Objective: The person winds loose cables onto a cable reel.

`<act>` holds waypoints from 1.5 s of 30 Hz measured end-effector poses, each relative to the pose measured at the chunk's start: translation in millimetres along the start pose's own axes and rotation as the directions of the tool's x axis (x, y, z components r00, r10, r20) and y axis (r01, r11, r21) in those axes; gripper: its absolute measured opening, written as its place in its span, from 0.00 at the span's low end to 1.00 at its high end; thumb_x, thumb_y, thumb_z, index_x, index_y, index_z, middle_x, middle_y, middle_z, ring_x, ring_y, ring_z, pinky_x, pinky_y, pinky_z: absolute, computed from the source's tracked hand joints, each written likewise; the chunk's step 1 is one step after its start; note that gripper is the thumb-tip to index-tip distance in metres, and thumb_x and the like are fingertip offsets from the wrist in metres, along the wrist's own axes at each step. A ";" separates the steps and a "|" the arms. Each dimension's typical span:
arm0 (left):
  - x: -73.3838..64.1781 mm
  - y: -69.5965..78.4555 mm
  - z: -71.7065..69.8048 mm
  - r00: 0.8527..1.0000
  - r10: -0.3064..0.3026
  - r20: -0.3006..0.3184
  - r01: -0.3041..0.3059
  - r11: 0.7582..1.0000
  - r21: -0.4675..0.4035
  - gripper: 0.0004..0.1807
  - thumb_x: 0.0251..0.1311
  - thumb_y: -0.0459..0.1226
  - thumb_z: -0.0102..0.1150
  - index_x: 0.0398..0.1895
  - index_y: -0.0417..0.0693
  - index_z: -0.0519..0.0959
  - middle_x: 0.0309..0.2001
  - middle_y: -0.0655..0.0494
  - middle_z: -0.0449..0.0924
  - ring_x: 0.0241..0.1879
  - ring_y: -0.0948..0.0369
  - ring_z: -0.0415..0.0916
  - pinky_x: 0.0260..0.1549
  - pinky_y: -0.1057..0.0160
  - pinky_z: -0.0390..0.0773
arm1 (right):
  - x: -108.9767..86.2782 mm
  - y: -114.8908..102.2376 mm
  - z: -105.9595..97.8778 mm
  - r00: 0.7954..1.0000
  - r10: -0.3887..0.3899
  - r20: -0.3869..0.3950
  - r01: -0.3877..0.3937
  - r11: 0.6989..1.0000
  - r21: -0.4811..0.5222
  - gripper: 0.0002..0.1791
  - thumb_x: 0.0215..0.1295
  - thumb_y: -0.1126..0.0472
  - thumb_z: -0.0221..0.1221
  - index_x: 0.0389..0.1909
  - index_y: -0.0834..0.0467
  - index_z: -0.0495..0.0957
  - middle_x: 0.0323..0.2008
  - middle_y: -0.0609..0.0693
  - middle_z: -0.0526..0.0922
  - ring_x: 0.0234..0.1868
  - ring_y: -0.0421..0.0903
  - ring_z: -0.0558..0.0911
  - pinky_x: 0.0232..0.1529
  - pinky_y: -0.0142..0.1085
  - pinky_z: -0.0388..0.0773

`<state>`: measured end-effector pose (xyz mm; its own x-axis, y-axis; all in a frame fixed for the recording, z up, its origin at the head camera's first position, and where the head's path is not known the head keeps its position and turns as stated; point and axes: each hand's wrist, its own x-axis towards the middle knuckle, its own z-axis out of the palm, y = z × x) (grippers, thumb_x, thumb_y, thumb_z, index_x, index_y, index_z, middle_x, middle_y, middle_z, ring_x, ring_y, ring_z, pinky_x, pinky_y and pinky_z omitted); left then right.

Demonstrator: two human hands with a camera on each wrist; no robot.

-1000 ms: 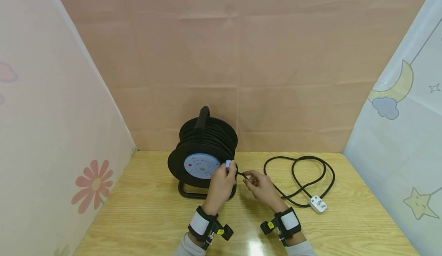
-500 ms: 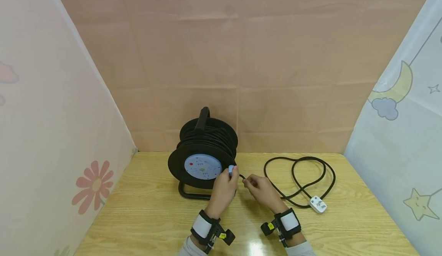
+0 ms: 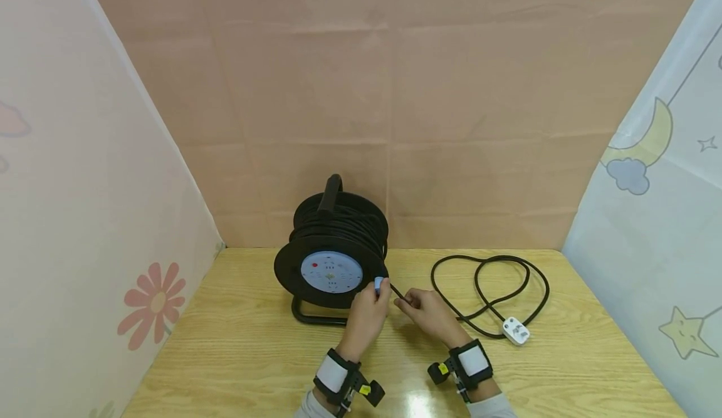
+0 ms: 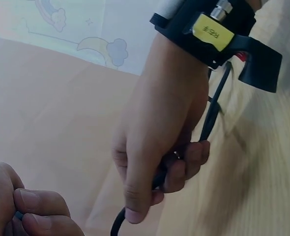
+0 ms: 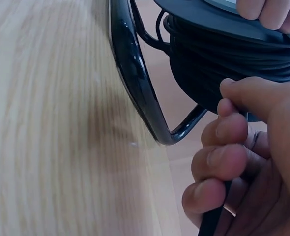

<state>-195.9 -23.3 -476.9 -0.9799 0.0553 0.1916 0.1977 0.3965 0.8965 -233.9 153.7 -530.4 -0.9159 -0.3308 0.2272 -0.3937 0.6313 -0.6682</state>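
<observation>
A black cable reel [image 3: 338,236] stands upright on its tube frame, thick with wound black cable, its round grey-blue socket panel [image 3: 331,272] facing me. My left hand [image 3: 366,314] grips a small light-blue knob [image 3: 378,283] at the right edge of the reel's front disc. Just to the right, my right hand [image 3: 425,310] holds the black cable [image 5: 215,219] between thumb and curled fingers, where it runs off the reel. The cable goes on past that hand into loose loops on the table, ending in a white plug [image 3: 516,330].
The wooden table [image 3: 248,368] meets a brown paper backdrop [image 3: 474,123] close behind the reel. Printed panels stand at left [image 3: 84,186] and right [image 3: 665,217]. The reel's black handle [image 3: 329,195] sticks up at the top. Both wrists wear strapped cameras.
My left hand has moved down and slightly right with the knob along the disc's edge. My right hand has shifted slightly on the cable, and the white plug has slid a little left.
</observation>
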 end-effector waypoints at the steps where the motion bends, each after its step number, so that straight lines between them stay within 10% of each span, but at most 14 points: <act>1: -0.4 -0.7 0.3 1.000 -0.005 0.001 0.005 1.000 0.004 0.27 0.75 0.56 0.36 0.20 0.50 0.67 0.14 0.62 0.65 0.12 0.65 0.61 0.13 0.68 0.60 | 0.2 0.3 -0.1 1.000 0.003 0.001 -0.003 1.000 -0.004 0.20 0.68 0.41 0.55 0.23 0.50 0.75 0.13 0.40 0.69 0.12 0.36 0.65 0.14 0.28 0.60; 45: -8.6 -33.3 9.9 0.996 -0.094 0.000 0.094 0.995 0.029 0.26 0.75 0.54 0.38 0.22 0.50 0.69 0.14 0.62 0.68 0.13 0.65 0.66 0.13 0.66 0.63 | -5.7 13.3 -2.7 0.999 0.001 0.036 0.005 0.985 -0.170 0.14 0.63 0.45 0.62 0.20 0.41 0.72 0.16 0.36 0.70 0.17 0.35 0.66 0.18 0.29 0.60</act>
<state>-194.3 -27.9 -512.4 -0.9942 0.0175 0.1064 0.1036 0.4266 0.8985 -234.1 165.8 -538.7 -0.9130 -0.3552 0.2005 -0.4057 0.7398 -0.5368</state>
